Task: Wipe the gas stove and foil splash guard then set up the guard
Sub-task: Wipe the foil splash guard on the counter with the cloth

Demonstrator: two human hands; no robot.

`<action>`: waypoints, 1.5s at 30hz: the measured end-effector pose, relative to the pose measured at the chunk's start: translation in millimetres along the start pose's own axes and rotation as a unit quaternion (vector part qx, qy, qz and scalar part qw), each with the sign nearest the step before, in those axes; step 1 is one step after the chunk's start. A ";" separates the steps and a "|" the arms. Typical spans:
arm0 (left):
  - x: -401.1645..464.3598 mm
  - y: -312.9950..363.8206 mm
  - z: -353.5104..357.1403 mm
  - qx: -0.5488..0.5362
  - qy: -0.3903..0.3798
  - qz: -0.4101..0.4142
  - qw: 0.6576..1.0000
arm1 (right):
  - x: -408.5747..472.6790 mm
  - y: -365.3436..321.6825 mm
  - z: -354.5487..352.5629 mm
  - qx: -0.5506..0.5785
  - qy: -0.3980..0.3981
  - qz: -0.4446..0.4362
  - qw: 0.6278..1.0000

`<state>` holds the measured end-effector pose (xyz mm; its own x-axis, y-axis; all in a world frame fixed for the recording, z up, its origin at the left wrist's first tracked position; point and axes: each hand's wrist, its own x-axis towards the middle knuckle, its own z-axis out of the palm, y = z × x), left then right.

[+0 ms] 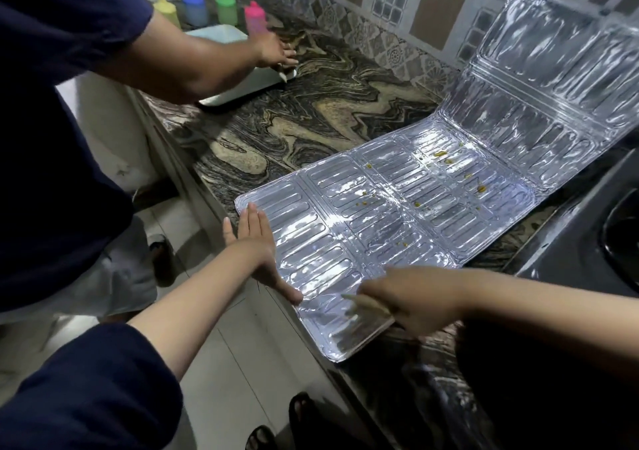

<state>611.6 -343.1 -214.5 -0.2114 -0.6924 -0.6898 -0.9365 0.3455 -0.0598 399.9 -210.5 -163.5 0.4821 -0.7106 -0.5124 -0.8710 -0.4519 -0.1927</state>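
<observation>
Both hands press the foil guard (pixel 397 214): left hand (pixel 257 242) flat; right hand (pixel 404 299) blurred, seemingly spread.

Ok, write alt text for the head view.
A foil splash guard, spotted with yellow-brown stains, lies across a marbled countertop, its far panel tilted up against the tiled wall. The wearer's left hand presses flat on it; the right hand is blurred. A second person reaches toward a white tub.
</observation>
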 end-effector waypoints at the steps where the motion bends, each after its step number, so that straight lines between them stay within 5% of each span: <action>1: -0.9 2.9 -2.7 0.007 -0.006 -0.009 1.000 | 2.9 5.1 -16.0 0.003 0.018 0.005 1.000; 10: 11.4 37.3 -11.8 -0.077 0.040 0.052 0.995 | 122.1 68.5 -85.1 -0.049 0.248 0.079 0.964; 16: 26.1 40.3 4.5 -0.083 0.059 0.047 0.994 | 182.7 87.1 -65.4 -0.071 0.170 0.036 0.982; 22: 28.7 41.1 7.6 -0.096 0.068 0.046 0.992 | 202.8 93.9 -52.7 0.132 0.271 0.126 0.945; 29: 29.2 41.2 7.3 -0.096 0.060 0.041 0.993 | 214.1 88.0 -34.3 0.039 0.236 0.179 0.954; 45: 20.2 43.9 -0.8 -0.080 0.034 0.023 0.996 | 146.1 61.1 11.4 0.035 0.227 0.219 0.948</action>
<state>565.9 -342.5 -230.4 -0.2674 -0.7214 -0.6388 -0.9572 0.2749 0.0902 416.1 -335.8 -259.7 0.0503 -0.9880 -0.1463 -0.9936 -0.0347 -0.1074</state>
